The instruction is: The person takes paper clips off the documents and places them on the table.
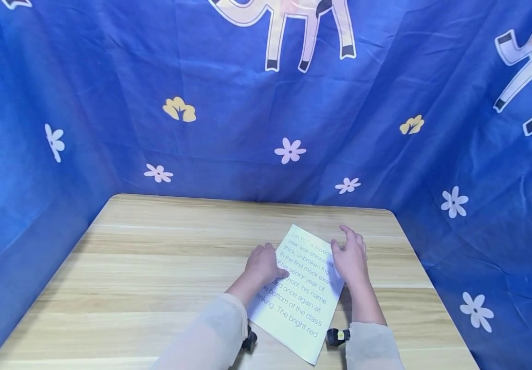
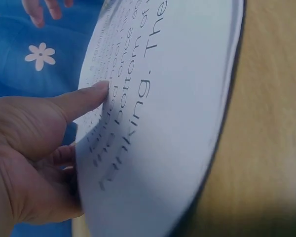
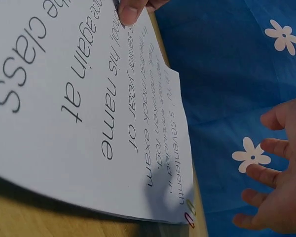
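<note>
Bright head view, shadow across the paper (image 3: pixel 98 111) in right wrist view, tabletop (image 2: pixel 266 118) blurred in left wrist view

The desk (image 1: pixel 154 257) has a pale wood top, its grain streaked from left to right and its far corners rounded. Over its near side, right of centre, is white printed paper (image 1: pixel 300 308), turned at a slant with the print upward. A shadow falls on the wood along the paper's right edge; how much of the paper touches the desk cannot be told.
</note>
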The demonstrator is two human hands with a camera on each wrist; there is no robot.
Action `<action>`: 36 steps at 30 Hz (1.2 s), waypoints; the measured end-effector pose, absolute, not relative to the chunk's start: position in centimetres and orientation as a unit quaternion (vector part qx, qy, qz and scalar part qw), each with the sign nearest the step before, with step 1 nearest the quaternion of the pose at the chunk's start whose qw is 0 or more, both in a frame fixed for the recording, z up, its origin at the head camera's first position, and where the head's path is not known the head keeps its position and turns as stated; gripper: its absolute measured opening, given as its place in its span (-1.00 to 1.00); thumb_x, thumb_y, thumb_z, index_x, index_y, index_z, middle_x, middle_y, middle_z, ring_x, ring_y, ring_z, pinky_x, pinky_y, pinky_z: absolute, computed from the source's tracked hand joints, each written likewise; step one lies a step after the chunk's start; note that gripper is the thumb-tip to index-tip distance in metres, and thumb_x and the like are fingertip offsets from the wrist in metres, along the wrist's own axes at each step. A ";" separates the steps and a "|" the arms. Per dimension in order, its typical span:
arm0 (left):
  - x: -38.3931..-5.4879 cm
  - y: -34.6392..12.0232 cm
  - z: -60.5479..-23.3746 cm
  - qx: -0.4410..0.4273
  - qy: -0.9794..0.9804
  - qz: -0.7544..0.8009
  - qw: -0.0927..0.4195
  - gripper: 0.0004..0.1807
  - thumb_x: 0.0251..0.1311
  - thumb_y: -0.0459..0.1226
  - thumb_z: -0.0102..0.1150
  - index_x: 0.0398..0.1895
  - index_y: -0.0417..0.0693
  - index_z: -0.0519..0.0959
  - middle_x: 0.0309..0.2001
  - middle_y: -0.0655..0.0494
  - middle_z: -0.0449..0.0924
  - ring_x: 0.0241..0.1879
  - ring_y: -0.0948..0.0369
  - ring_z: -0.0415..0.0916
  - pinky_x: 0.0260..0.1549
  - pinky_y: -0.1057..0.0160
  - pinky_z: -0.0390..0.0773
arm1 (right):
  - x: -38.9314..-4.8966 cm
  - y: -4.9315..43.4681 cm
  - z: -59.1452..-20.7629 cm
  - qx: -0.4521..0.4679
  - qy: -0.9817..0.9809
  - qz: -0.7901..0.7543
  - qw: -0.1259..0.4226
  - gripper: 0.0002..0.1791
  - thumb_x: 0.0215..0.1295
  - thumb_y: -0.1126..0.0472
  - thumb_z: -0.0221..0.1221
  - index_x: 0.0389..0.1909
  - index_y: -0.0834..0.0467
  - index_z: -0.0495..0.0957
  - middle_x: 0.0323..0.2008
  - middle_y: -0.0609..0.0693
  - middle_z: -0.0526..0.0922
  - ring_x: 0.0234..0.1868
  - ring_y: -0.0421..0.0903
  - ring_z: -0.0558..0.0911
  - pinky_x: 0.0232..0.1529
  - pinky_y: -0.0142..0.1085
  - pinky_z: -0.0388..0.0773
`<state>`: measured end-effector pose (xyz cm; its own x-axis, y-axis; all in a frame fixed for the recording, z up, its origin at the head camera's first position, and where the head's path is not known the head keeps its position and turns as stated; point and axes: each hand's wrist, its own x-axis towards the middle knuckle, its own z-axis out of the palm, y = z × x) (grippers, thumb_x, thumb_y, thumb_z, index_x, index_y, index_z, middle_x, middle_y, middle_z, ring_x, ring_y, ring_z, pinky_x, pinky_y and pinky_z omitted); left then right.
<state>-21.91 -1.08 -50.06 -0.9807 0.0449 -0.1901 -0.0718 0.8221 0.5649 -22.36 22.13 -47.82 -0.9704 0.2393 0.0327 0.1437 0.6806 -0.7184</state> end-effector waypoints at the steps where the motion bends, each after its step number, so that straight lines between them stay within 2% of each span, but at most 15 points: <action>1: -21.9 -1.1 -50.2 -0.007 0.948 0.303 0.098 0.07 -0.02 -0.06 0.74 0.46 -0.41 0.40 0.21 -0.32 0.60 0.27 -0.20 0.54 0.35 -0.12 0.59 | -22.4 22.2 -47.8 -0.106 -0.914 0.387 0.060 -0.31 0.60 0.00 0.10 0.67 0.00 0.23 0.62 0.27 0.23 0.61 0.34 0.24 0.60 0.36 0.21; 3: -21.9 -1.2 -50.4 -0.002 0.947 0.307 0.095 0.03 0.00 -0.05 0.73 0.44 -0.39 0.43 0.18 -0.27 0.60 0.22 -0.16 0.54 0.32 -0.11 0.60 | -22.4 22.4 -47.7 -0.107 -0.912 0.392 0.058 -0.31 0.61 0.01 0.09 0.67 0.00 0.23 0.61 0.27 0.23 0.61 0.33 0.24 0.60 0.36 0.23; 5: -21.9 -1.4 -50.7 0.003 0.945 0.312 0.094 -0.09 0.11 -0.03 0.66 0.40 -0.36 0.47 0.11 -0.20 0.60 0.14 -0.09 0.54 0.24 -0.08 0.62 | -22.4 22.7 -47.7 -0.105 -0.910 0.396 0.059 -0.32 0.62 0.02 0.09 0.67 0.01 0.23 0.61 0.27 0.24 0.61 0.32 0.25 0.60 0.35 0.24; 10: -21.9 -2.3 -50.5 0.006 0.919 0.377 0.117 -0.56 0.45 -0.16 0.29 0.22 -0.26 0.54 -0.08 -0.09 0.64 -0.11 0.02 0.60 -0.07 0.03 0.68 | -22.6 23.6 -47.7 -0.095 -0.907 0.404 0.071 -0.36 0.62 0.05 0.09 0.64 0.06 0.28 0.61 0.26 0.26 0.62 0.32 0.27 0.63 0.31 0.22; 14: -22.1 -3.6 -50.3 0.005 0.889 0.438 0.132 -0.84 0.38 -0.35 0.19 -0.04 -0.20 0.58 -0.20 -0.03 0.64 -0.20 0.06 0.60 -0.20 0.15 0.60 | -22.9 24.4 -47.8 -0.093 -0.903 0.413 0.075 -0.38 0.62 0.05 0.08 0.61 0.09 0.32 0.60 0.25 0.28 0.62 0.35 0.29 0.64 0.31 0.20; 17: -22.3 -4.4 -50.5 0.001 0.872 0.470 0.137 -0.88 0.29 -0.40 0.23 -0.13 -0.19 0.61 -0.20 -0.02 0.63 -0.18 0.09 0.57 -0.20 0.22 0.55 | -23.1 25.0 -47.9 -0.092 -0.895 0.428 0.078 -0.40 0.62 0.06 0.08 0.59 0.11 0.34 0.58 0.24 0.30 0.62 0.35 0.28 0.63 0.31 0.22; 21: -22.4 -5.5 -51.0 -0.015 0.846 0.510 0.156 -0.87 0.33 -0.37 0.28 -0.11 -0.20 0.64 -0.20 0.00 0.63 -0.17 0.11 0.57 -0.16 0.24 0.55 | -23.4 26.0 -48.2 -0.085 -0.878 0.465 0.082 -0.43 0.63 0.11 0.07 0.56 0.17 0.36 0.53 0.26 0.33 0.61 0.32 0.27 0.62 0.28 0.24; 26: -22.5 -6.8 -51.3 -0.024 0.820 0.546 0.168 -0.83 0.37 -0.36 0.29 -0.05 -0.24 0.65 -0.17 -0.02 0.69 -0.14 0.11 0.62 -0.01 0.16 0.61 | -23.8 27.0 -49.2 -0.087 -0.844 0.525 0.070 -0.43 0.62 0.21 0.10 0.55 0.24 0.33 0.52 0.32 0.31 0.57 0.31 0.31 0.61 0.20 0.29; 30: -22.4 -7.6 -51.5 -0.033 0.801 0.570 0.180 -0.83 0.40 -0.34 0.26 -0.02 -0.23 0.65 -0.10 -0.03 0.70 -0.08 0.09 0.63 0.15 0.06 0.57 | -24.1 27.2 -50.2 -0.107 -0.820 0.561 0.034 -0.39 0.61 0.24 0.14 0.58 0.27 0.28 0.54 0.35 0.31 0.54 0.30 0.36 0.59 0.15 0.34; 32: -22.3 -7.9 -51.6 -0.037 0.792 0.580 0.187 -0.84 0.43 -0.33 0.25 -0.02 -0.21 0.64 -0.09 -0.03 0.69 -0.05 0.08 0.62 0.21 0.00 0.53 | -24.1 27.0 -50.6 -0.115 -0.815 0.568 0.011 -0.37 0.61 0.23 0.15 0.59 0.27 0.26 0.52 0.36 0.36 0.48 0.25 0.43 0.50 0.08 0.43; 36: -22.1 -8.2 -51.5 -0.040 0.779 0.594 0.194 -0.84 0.45 -0.32 0.23 -0.02 -0.20 0.63 -0.09 -0.04 0.69 0.01 0.05 0.60 0.33 -0.11 0.45 | -24.2 26.3 -51.3 -0.128 -0.803 0.582 -0.012 -0.39 0.61 0.20 0.19 0.56 0.23 0.29 0.35 0.29 0.57 0.17 0.03 0.64 0.12 -0.22 0.60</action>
<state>-22.09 -8.19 -51.54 -0.9214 0.1683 -0.3502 -0.2933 0.2900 0.9110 -24.24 26.31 -51.26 -0.9670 0.1909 -0.1685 0.2195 0.2901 -0.9315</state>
